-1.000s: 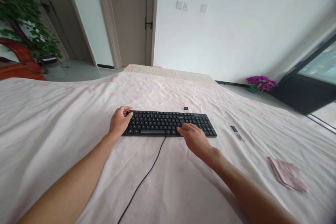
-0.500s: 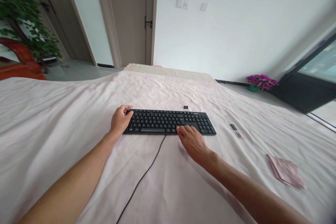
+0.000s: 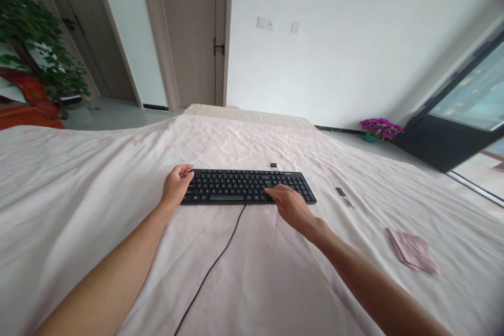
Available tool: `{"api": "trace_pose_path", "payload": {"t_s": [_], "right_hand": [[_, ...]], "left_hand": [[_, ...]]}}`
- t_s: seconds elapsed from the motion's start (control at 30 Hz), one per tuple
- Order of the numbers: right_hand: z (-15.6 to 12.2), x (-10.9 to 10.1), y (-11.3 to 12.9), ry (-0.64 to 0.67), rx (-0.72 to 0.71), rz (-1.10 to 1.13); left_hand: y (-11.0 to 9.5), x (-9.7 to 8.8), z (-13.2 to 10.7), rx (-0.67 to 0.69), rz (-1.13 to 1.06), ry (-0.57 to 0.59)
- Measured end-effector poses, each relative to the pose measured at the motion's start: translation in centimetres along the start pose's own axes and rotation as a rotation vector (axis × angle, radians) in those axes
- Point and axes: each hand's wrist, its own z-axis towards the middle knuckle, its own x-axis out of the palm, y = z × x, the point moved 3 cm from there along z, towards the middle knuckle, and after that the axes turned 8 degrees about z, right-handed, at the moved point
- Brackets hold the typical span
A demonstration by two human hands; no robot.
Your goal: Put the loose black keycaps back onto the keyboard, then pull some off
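Observation:
A black keyboard [image 3: 226, 189] lies on the pink-white cloth [image 3: 252, 262], and its cable [image 3: 214, 265] runs down toward me. My left hand [image 3: 177, 184] grips the keyboard's upper left corner, with the thumb on top and the fingers at the edge. Over the right part of the keys rests my right hand [image 3: 289, 205], fingers stretched to the left and the tips at the keys near the Enter area. It covers some keys of the lower right. Just behind the keyboard sits a small black keycap [image 3: 273, 165].
To the right lie a wire keycap puller with a black handle [image 3: 340, 192], a thin white stick [image 3: 376, 209] and a folded pink cloth [image 3: 413, 251]. Beyond the covered surface stand a purple flower pot [image 3: 380, 129], a green plant [image 3: 35, 37] and a door [image 3: 189, 37].
My right hand's fingers have straightened out from a more curled pose over the keys. The view has shifted slightly; my left hand keeps its hold on the keyboard.

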Motion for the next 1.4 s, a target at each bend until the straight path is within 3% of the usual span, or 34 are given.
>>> {"api": "trace_pose_path", "payload": {"t_s": [0.2,0.43,0.53,0.6,0.7,0.8,0.87,0.97,1.1,1.4], "right_hand": [[-0.2,0.5,0.6,-0.041,0.000,0.013],[0.3,0.9,0.9,-0.094,0.119,0.004],[0.5,0.8,1.0,-0.169,0.124,0.116],[0.6,0.6,1.6,-0.256,0.042,0.232],[0.8,0.4,3.5,-0.377,-0.139,0.389],[0.9,0.1,5.8,-0.458,-0.319,0.445],[0.9,-0.1,6.9,-0.482,-0.411,0.442],[0.9,-0.2,7.8,-0.481,-0.467,0.449],[0.7,0.0,7.9,-0.539,-0.421,0.590],[0.5,0.4,7.9,-0.632,-0.209,0.848]], "left_hand": [[0.1,0.1,0.0,0.021,0.077,0.009],[-0.2,-0.2,-0.1,0.008,0.102,0.018],[-2.1,-0.6,-0.7,0.067,0.161,-0.048],[-4.6,-0.7,-1.8,0.194,0.202,-0.107],[-8.5,0.7,-4.5,0.262,0.001,0.114],[-11.4,2.6,-7.7,0.125,-0.335,0.452],[-12.4,3.2,-9.3,0.022,-0.427,0.539],[-13.1,3.1,-10.3,-0.056,-0.475,0.549],[-13.5,2.7,-10.4,-0.073,-0.512,0.509],[-13.4,2.9,-11.0,0.066,-0.461,0.378]]}}
